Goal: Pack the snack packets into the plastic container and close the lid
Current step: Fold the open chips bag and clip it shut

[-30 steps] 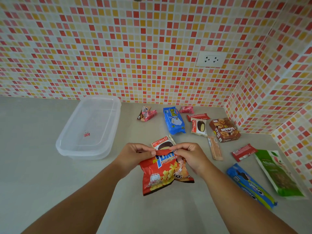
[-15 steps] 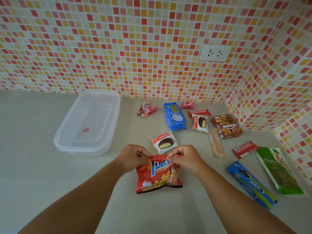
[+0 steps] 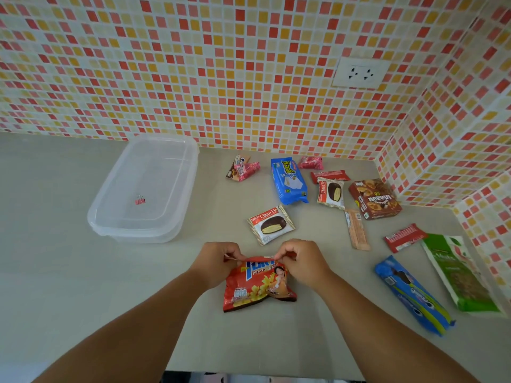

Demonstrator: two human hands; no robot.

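Observation:
A red potato-snack packet (image 3: 257, 286) lies crumpled on the grey counter (image 3: 55, 272) in front of me. My left hand (image 3: 217, 261) pinches its top edge on the left and my right hand (image 3: 300, 261) pinches it on the right. The clear plastic container (image 3: 110, 228) stands at the back left with its lid on; a small red binder clip (image 3: 140, 200) shows through it. Several other snack packets lie to the right, among them a Choco Pie (image 3: 271, 225), a blue biscuit pack (image 3: 289, 181) and a brown box (image 3: 374, 199).
A blue cookie tube (image 3: 413, 295) and a green packet (image 3: 461, 272) lie at the right by the tiled side wall. A second Choco Pie (image 3: 331, 192), pink packets (image 3: 243, 170) and red bars (image 3: 405, 237) are scattered behind. A wall socket (image 3: 359, 73) sits on the tiled back wall.
Both hands have lowered the red packet toward the counter and nearer to me; its top edge is now folded over and the packet looks more crumpled.

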